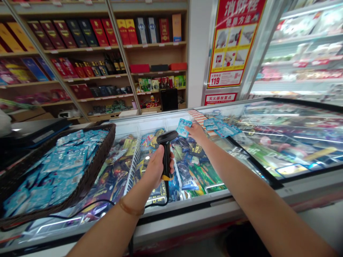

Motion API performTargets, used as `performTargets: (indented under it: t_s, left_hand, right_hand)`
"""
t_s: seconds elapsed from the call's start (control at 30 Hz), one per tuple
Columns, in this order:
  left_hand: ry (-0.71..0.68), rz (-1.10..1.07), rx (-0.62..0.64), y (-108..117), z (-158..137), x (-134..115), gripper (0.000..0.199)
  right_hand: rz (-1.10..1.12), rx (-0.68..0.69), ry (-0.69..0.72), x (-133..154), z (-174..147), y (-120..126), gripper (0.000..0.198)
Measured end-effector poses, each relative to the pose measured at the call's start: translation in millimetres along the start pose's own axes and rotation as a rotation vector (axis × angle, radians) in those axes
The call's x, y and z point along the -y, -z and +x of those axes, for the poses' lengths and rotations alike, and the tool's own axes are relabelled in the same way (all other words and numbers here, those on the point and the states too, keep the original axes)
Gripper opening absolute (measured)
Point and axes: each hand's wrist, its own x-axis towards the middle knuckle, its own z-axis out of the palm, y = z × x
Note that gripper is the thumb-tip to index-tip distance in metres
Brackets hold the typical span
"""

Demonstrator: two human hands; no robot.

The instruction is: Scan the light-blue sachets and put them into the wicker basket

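Observation:
My left hand [157, 165] is wrapped round the grip of a black barcode scanner [166, 153] with a yellow-orange base end. The scanner's head points to the right, close to a small light-blue packet [183, 128]. That packet is pinched by one edge in my right hand [197, 132], above the open part of a chest freezer [203, 207]. Just right of my right hand, more light-blue packets [223, 128] lie in a loose pile near the glass lid. A brown wicker basket [92, 185] at the left holds many similar light-blue packets [66, 157].
The scanner's black cable [102, 202] runs left past the basket. White wire dividers [133, 164] separate bagged frozen goods. A black-framed glass lid [254, 162] covers the freezer's right side. Shelves [157, 47] with boxes and bottles, and a red-and-yellow poster [227, 76], stand behind.

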Motion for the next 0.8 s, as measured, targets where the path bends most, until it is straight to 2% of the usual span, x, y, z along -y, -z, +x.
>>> performTargets:
  t_s: [0.2,0.4,0.67,0.8]
  left_hand:
    - [-0.051,0.025,0.047,-10,-6,0,0.072]
    - [-0.036,0.03,0.066,-8,-6,2,0.069]
    - [-0.036,0.077,0.099,-10,-7,3,0.07]
    - [0.003,0.106,0.113,-8,-5,6,0.071]
  right_hand:
    - [-0.122,-0.083,0.095,7,1,-2,0.04]
    - [-0.105,-0.079,0.119,19,-5,-8,0.04]
    - [-0.094,-0.058,0.153,19,-8,-6,0.049]
    - [-0.091,-0.061,0.138,22,-10,-8,0.046]
